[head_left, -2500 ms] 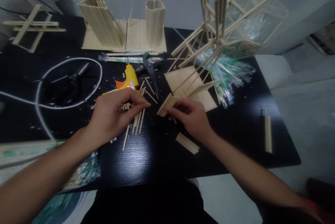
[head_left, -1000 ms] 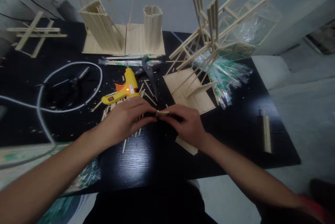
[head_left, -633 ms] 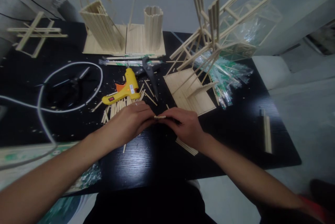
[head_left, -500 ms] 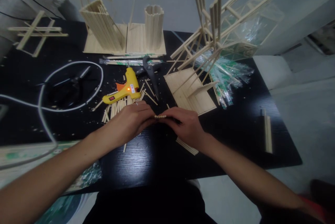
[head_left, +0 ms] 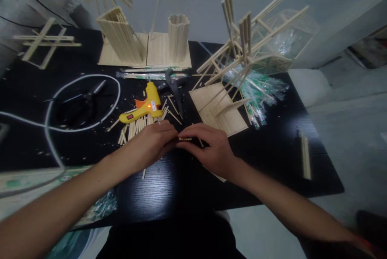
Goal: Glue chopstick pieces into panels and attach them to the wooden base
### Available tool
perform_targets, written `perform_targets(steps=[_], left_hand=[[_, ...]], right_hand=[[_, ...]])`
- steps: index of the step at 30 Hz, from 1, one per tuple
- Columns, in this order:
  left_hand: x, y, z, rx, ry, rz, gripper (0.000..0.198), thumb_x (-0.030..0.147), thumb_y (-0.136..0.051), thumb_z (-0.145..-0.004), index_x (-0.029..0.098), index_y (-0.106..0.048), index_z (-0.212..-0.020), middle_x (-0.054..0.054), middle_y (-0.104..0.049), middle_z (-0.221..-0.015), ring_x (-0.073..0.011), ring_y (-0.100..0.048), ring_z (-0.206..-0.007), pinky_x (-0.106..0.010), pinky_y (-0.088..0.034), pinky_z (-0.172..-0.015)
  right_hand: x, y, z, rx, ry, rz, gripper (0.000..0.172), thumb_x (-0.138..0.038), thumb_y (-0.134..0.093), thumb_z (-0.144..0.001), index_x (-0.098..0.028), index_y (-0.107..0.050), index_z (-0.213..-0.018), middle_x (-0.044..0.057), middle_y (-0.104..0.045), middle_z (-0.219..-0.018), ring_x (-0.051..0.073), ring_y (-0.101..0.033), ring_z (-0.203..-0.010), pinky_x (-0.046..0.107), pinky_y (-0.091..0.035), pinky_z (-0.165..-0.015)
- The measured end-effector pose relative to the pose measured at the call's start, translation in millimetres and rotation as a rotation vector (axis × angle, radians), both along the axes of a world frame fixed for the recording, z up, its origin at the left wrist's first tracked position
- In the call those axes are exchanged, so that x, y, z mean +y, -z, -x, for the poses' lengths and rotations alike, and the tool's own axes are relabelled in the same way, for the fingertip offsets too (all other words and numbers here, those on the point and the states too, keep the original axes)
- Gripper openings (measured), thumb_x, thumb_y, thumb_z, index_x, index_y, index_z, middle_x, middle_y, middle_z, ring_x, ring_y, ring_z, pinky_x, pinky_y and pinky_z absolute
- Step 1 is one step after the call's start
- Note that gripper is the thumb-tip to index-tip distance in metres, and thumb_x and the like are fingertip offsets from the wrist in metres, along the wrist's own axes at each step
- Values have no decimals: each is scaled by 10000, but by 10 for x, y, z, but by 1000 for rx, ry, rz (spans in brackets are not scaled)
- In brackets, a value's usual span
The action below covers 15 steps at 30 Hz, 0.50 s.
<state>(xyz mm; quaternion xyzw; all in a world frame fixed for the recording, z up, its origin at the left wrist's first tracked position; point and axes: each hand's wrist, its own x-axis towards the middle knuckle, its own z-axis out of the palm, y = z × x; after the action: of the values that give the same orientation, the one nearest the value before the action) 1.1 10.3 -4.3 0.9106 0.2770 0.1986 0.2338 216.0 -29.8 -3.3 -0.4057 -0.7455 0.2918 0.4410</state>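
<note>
A flat row of several short wooden sticks is seen end-on between my two hands, above the black table. My right hand pinches the row between thumb and fingers. From the other side, my left hand has its fingers closed at the row's left edge; its fingertips are partly hidden. Just beyond my left hand lie a pile of cut sticks and a yellow glue gun with a lit orange light. Another row of sticks lies partly under my right wrist.
Dark cutters lie behind the glue gun. A stick frame on a wooden base rises at the right. Two stick towers stand at the back. A white cable loops at left; more sticks lie far right.
My right hand's fingertips have shifted left over the row of sticks, closer to my left hand. The whole view has tipped slightly, so the table sits a little lower.
</note>
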Motion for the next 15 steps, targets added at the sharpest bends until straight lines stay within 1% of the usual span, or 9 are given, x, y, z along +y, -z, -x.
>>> perform_targets(steps=[2,6,11,15], left_hand=[[-5,8,7,-14,0,2,170,183,-569,-1027,141,-663,-892,-29,-619,-794,-167,-593,-743,-268,-466,-656],[-11,38,21,-28,-5,29,156,164,-597,-1007,139,-656,-865,-30,-623,-797,-171,-600,-754,-270,-473,-661],[-1,59,3,-67,-13,9,139,158,-614,-999,145,-667,-871,-21,-629,-780,-163,-603,-741,-259,-474,-654],[4,29,12,-75,-14,-16,200,187,-584,-1022,148,-682,-853,-23,-644,-760,-158,-614,-722,-251,-482,-646]], right_hand=[[9,6,15,1,10,4,85,-169,-813,-878,-193,-765,-943,39,-789,-920,167,-759,-876,298,-617,-834],[17,32,24,16,22,21,86,-163,-815,-875,-213,-765,-923,17,-787,-881,161,-753,-827,298,-616,-780],[29,46,29,49,16,39,80,-159,-820,-868,-202,-766,-908,21,-796,-881,157,-755,-817,290,-611,-774],[29,101,23,77,9,60,71,-203,-807,-888,-226,-776,-948,15,-808,-924,162,-761,-847,304,-617,-804]])
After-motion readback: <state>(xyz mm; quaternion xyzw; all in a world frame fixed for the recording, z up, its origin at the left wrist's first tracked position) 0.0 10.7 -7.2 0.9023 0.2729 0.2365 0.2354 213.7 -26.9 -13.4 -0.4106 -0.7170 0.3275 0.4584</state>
